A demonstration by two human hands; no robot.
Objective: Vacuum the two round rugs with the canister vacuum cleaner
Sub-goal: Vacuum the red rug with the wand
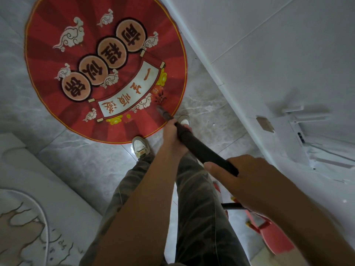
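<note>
- Nearest the camera, the right hand (240, 175) grasps the upper end of a black vacuum wand (199, 148). The thumb lies along the wand's near side and the fingers wrap over the top.
- Below the right forearm, at the lower right, sits a red canister body (272, 237) with small yellow parts. The arm hides much of it. A thin black tube (230, 205) shows beside it.
- At the lower left corner lies part of a pale round rug (21, 227) with brown line patterns and a white rim.
- Down the middle of the view are two legs in camouflage trousers (192, 208).
- Further along the wand, the left hand (173, 135) grips the shaft with its fingers curled round it.
- Two light-coloured shoes stand on the grey marbled tile floor (80, 166). One shoe (140, 147) has its toe at the rim of the red rug. The other shoe (184, 120) is just beside that rim, partly behind the left hand.
- The wand's blurred tip (162, 112) points down over the near right part of the red rug.
- The red round rug (48, 60) fills the upper left, with a thin yellow border, white clouds, four round character medallions and a white scroll.
- A white wall (269, 45) with a skirting strip runs diagonally along the right.
</note>
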